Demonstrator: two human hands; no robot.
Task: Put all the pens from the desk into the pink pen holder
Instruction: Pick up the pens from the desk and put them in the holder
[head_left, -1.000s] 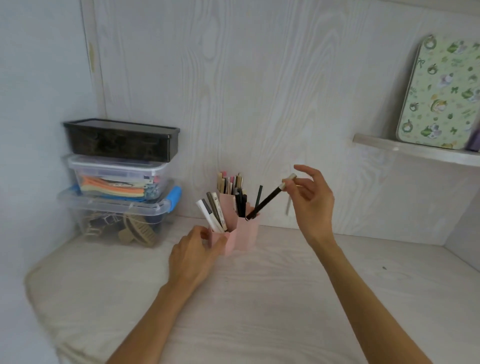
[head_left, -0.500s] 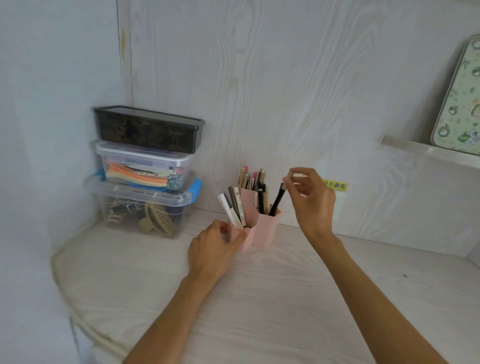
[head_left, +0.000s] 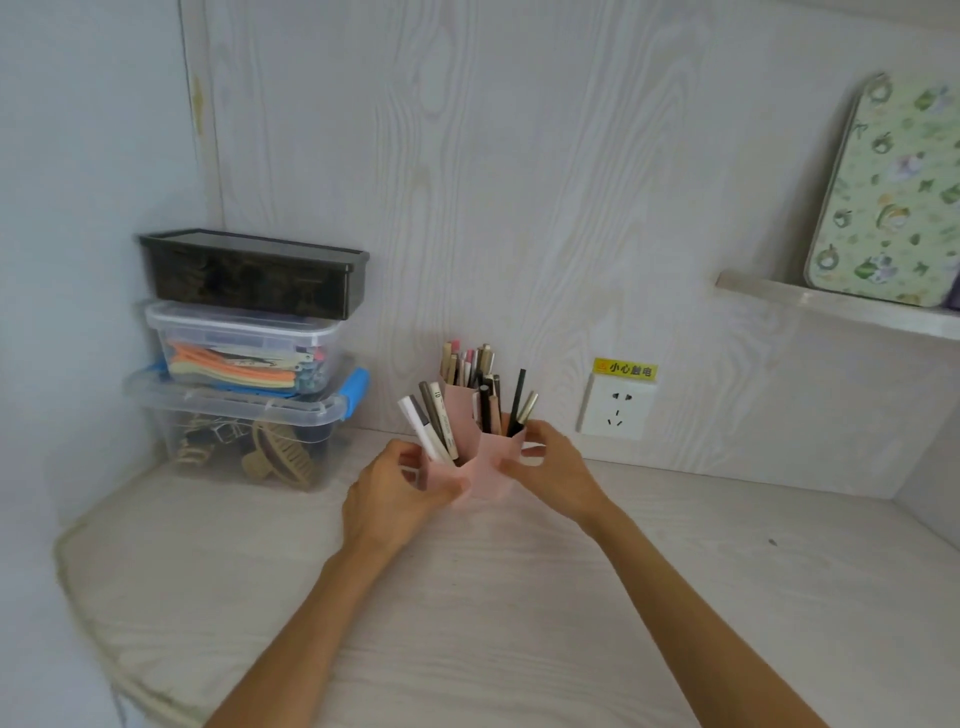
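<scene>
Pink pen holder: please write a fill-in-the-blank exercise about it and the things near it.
1. Both hands touch the pink ____.
2. The dark box is on ____ of the stack.
3. The socket is on the holder's ____ side.
4. The left hand is at the side with the ____ pens.

Missing words: holder; top; right; white

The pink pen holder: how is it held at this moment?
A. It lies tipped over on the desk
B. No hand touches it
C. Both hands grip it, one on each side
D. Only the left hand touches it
C: the left hand and the right hand clasp the upright pink pen holder from opposite sides.
</scene>
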